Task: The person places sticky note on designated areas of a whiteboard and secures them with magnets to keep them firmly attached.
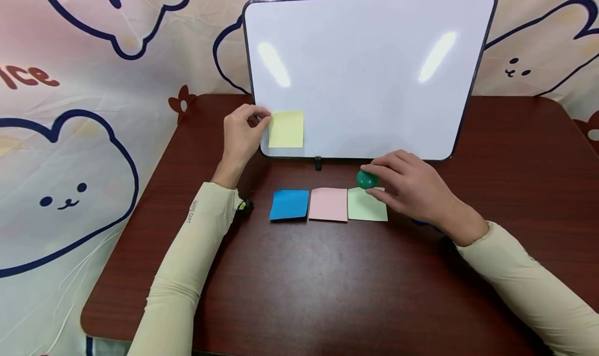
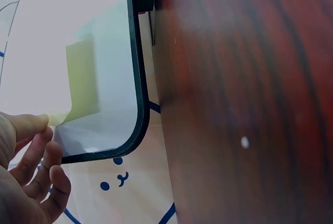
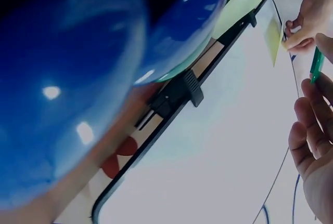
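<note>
My left hand [image 1: 241,136] pinches the upper left corner of a yellow sticky note [image 1: 286,130], which lies over the lower left of a whiteboard [image 1: 365,86]. In the left wrist view, thumb and index finger meet at the note's corner, and the note [image 2: 83,81] stands near the board's dark frame. My right hand [image 1: 412,187] holds a round green magnet [image 1: 367,179] between thumb and fingers, above a pale green sticky note [image 1: 367,208]. The right wrist view shows the magnet [image 3: 316,64] edge-on between the fingertips.
A blue note [image 1: 289,205] and a pink note [image 1: 328,205] lie in a row with the pale green one on the brown table [image 1: 299,293]. Black clips [image 1: 318,163] support the board's lower edge. Glossy blue round pieces [image 3: 67,89] loom close in the right wrist view.
</note>
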### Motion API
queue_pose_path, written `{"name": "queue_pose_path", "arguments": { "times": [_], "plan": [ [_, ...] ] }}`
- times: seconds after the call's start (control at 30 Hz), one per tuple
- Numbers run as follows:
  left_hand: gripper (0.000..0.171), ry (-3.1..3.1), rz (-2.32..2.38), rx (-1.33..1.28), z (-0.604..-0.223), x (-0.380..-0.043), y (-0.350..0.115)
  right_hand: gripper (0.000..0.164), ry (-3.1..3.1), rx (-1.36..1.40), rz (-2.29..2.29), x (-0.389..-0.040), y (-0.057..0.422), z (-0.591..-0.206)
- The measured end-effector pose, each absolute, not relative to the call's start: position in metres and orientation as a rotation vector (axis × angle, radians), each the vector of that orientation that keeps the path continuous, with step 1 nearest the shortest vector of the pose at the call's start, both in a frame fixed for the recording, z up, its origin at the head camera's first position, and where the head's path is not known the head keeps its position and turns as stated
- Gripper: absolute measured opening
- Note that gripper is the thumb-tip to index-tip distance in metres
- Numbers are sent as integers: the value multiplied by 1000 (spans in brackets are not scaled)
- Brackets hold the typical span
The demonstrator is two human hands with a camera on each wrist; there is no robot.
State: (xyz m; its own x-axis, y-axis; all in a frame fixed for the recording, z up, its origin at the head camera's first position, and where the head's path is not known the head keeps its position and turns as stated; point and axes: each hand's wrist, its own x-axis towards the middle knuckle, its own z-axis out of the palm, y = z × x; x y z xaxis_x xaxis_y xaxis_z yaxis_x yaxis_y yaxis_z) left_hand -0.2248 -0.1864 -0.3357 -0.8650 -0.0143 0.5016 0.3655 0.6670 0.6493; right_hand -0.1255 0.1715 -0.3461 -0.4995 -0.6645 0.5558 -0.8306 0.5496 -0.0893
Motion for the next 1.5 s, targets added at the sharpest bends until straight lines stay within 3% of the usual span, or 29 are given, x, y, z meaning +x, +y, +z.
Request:
{"name": "queue_pose_path", "arguments": {
  "times": [0.33, 1.5],
  "plan": [
    [15, -2407, -1084, -275, -335, -224, -186, 54, -2246, 1196, 422, -125, 154, -349],
    [16, -2385, -1114, -269, -335, -226, -188, 45, -2278, 1067, 598, -143, 125, -343]
  ]
}}
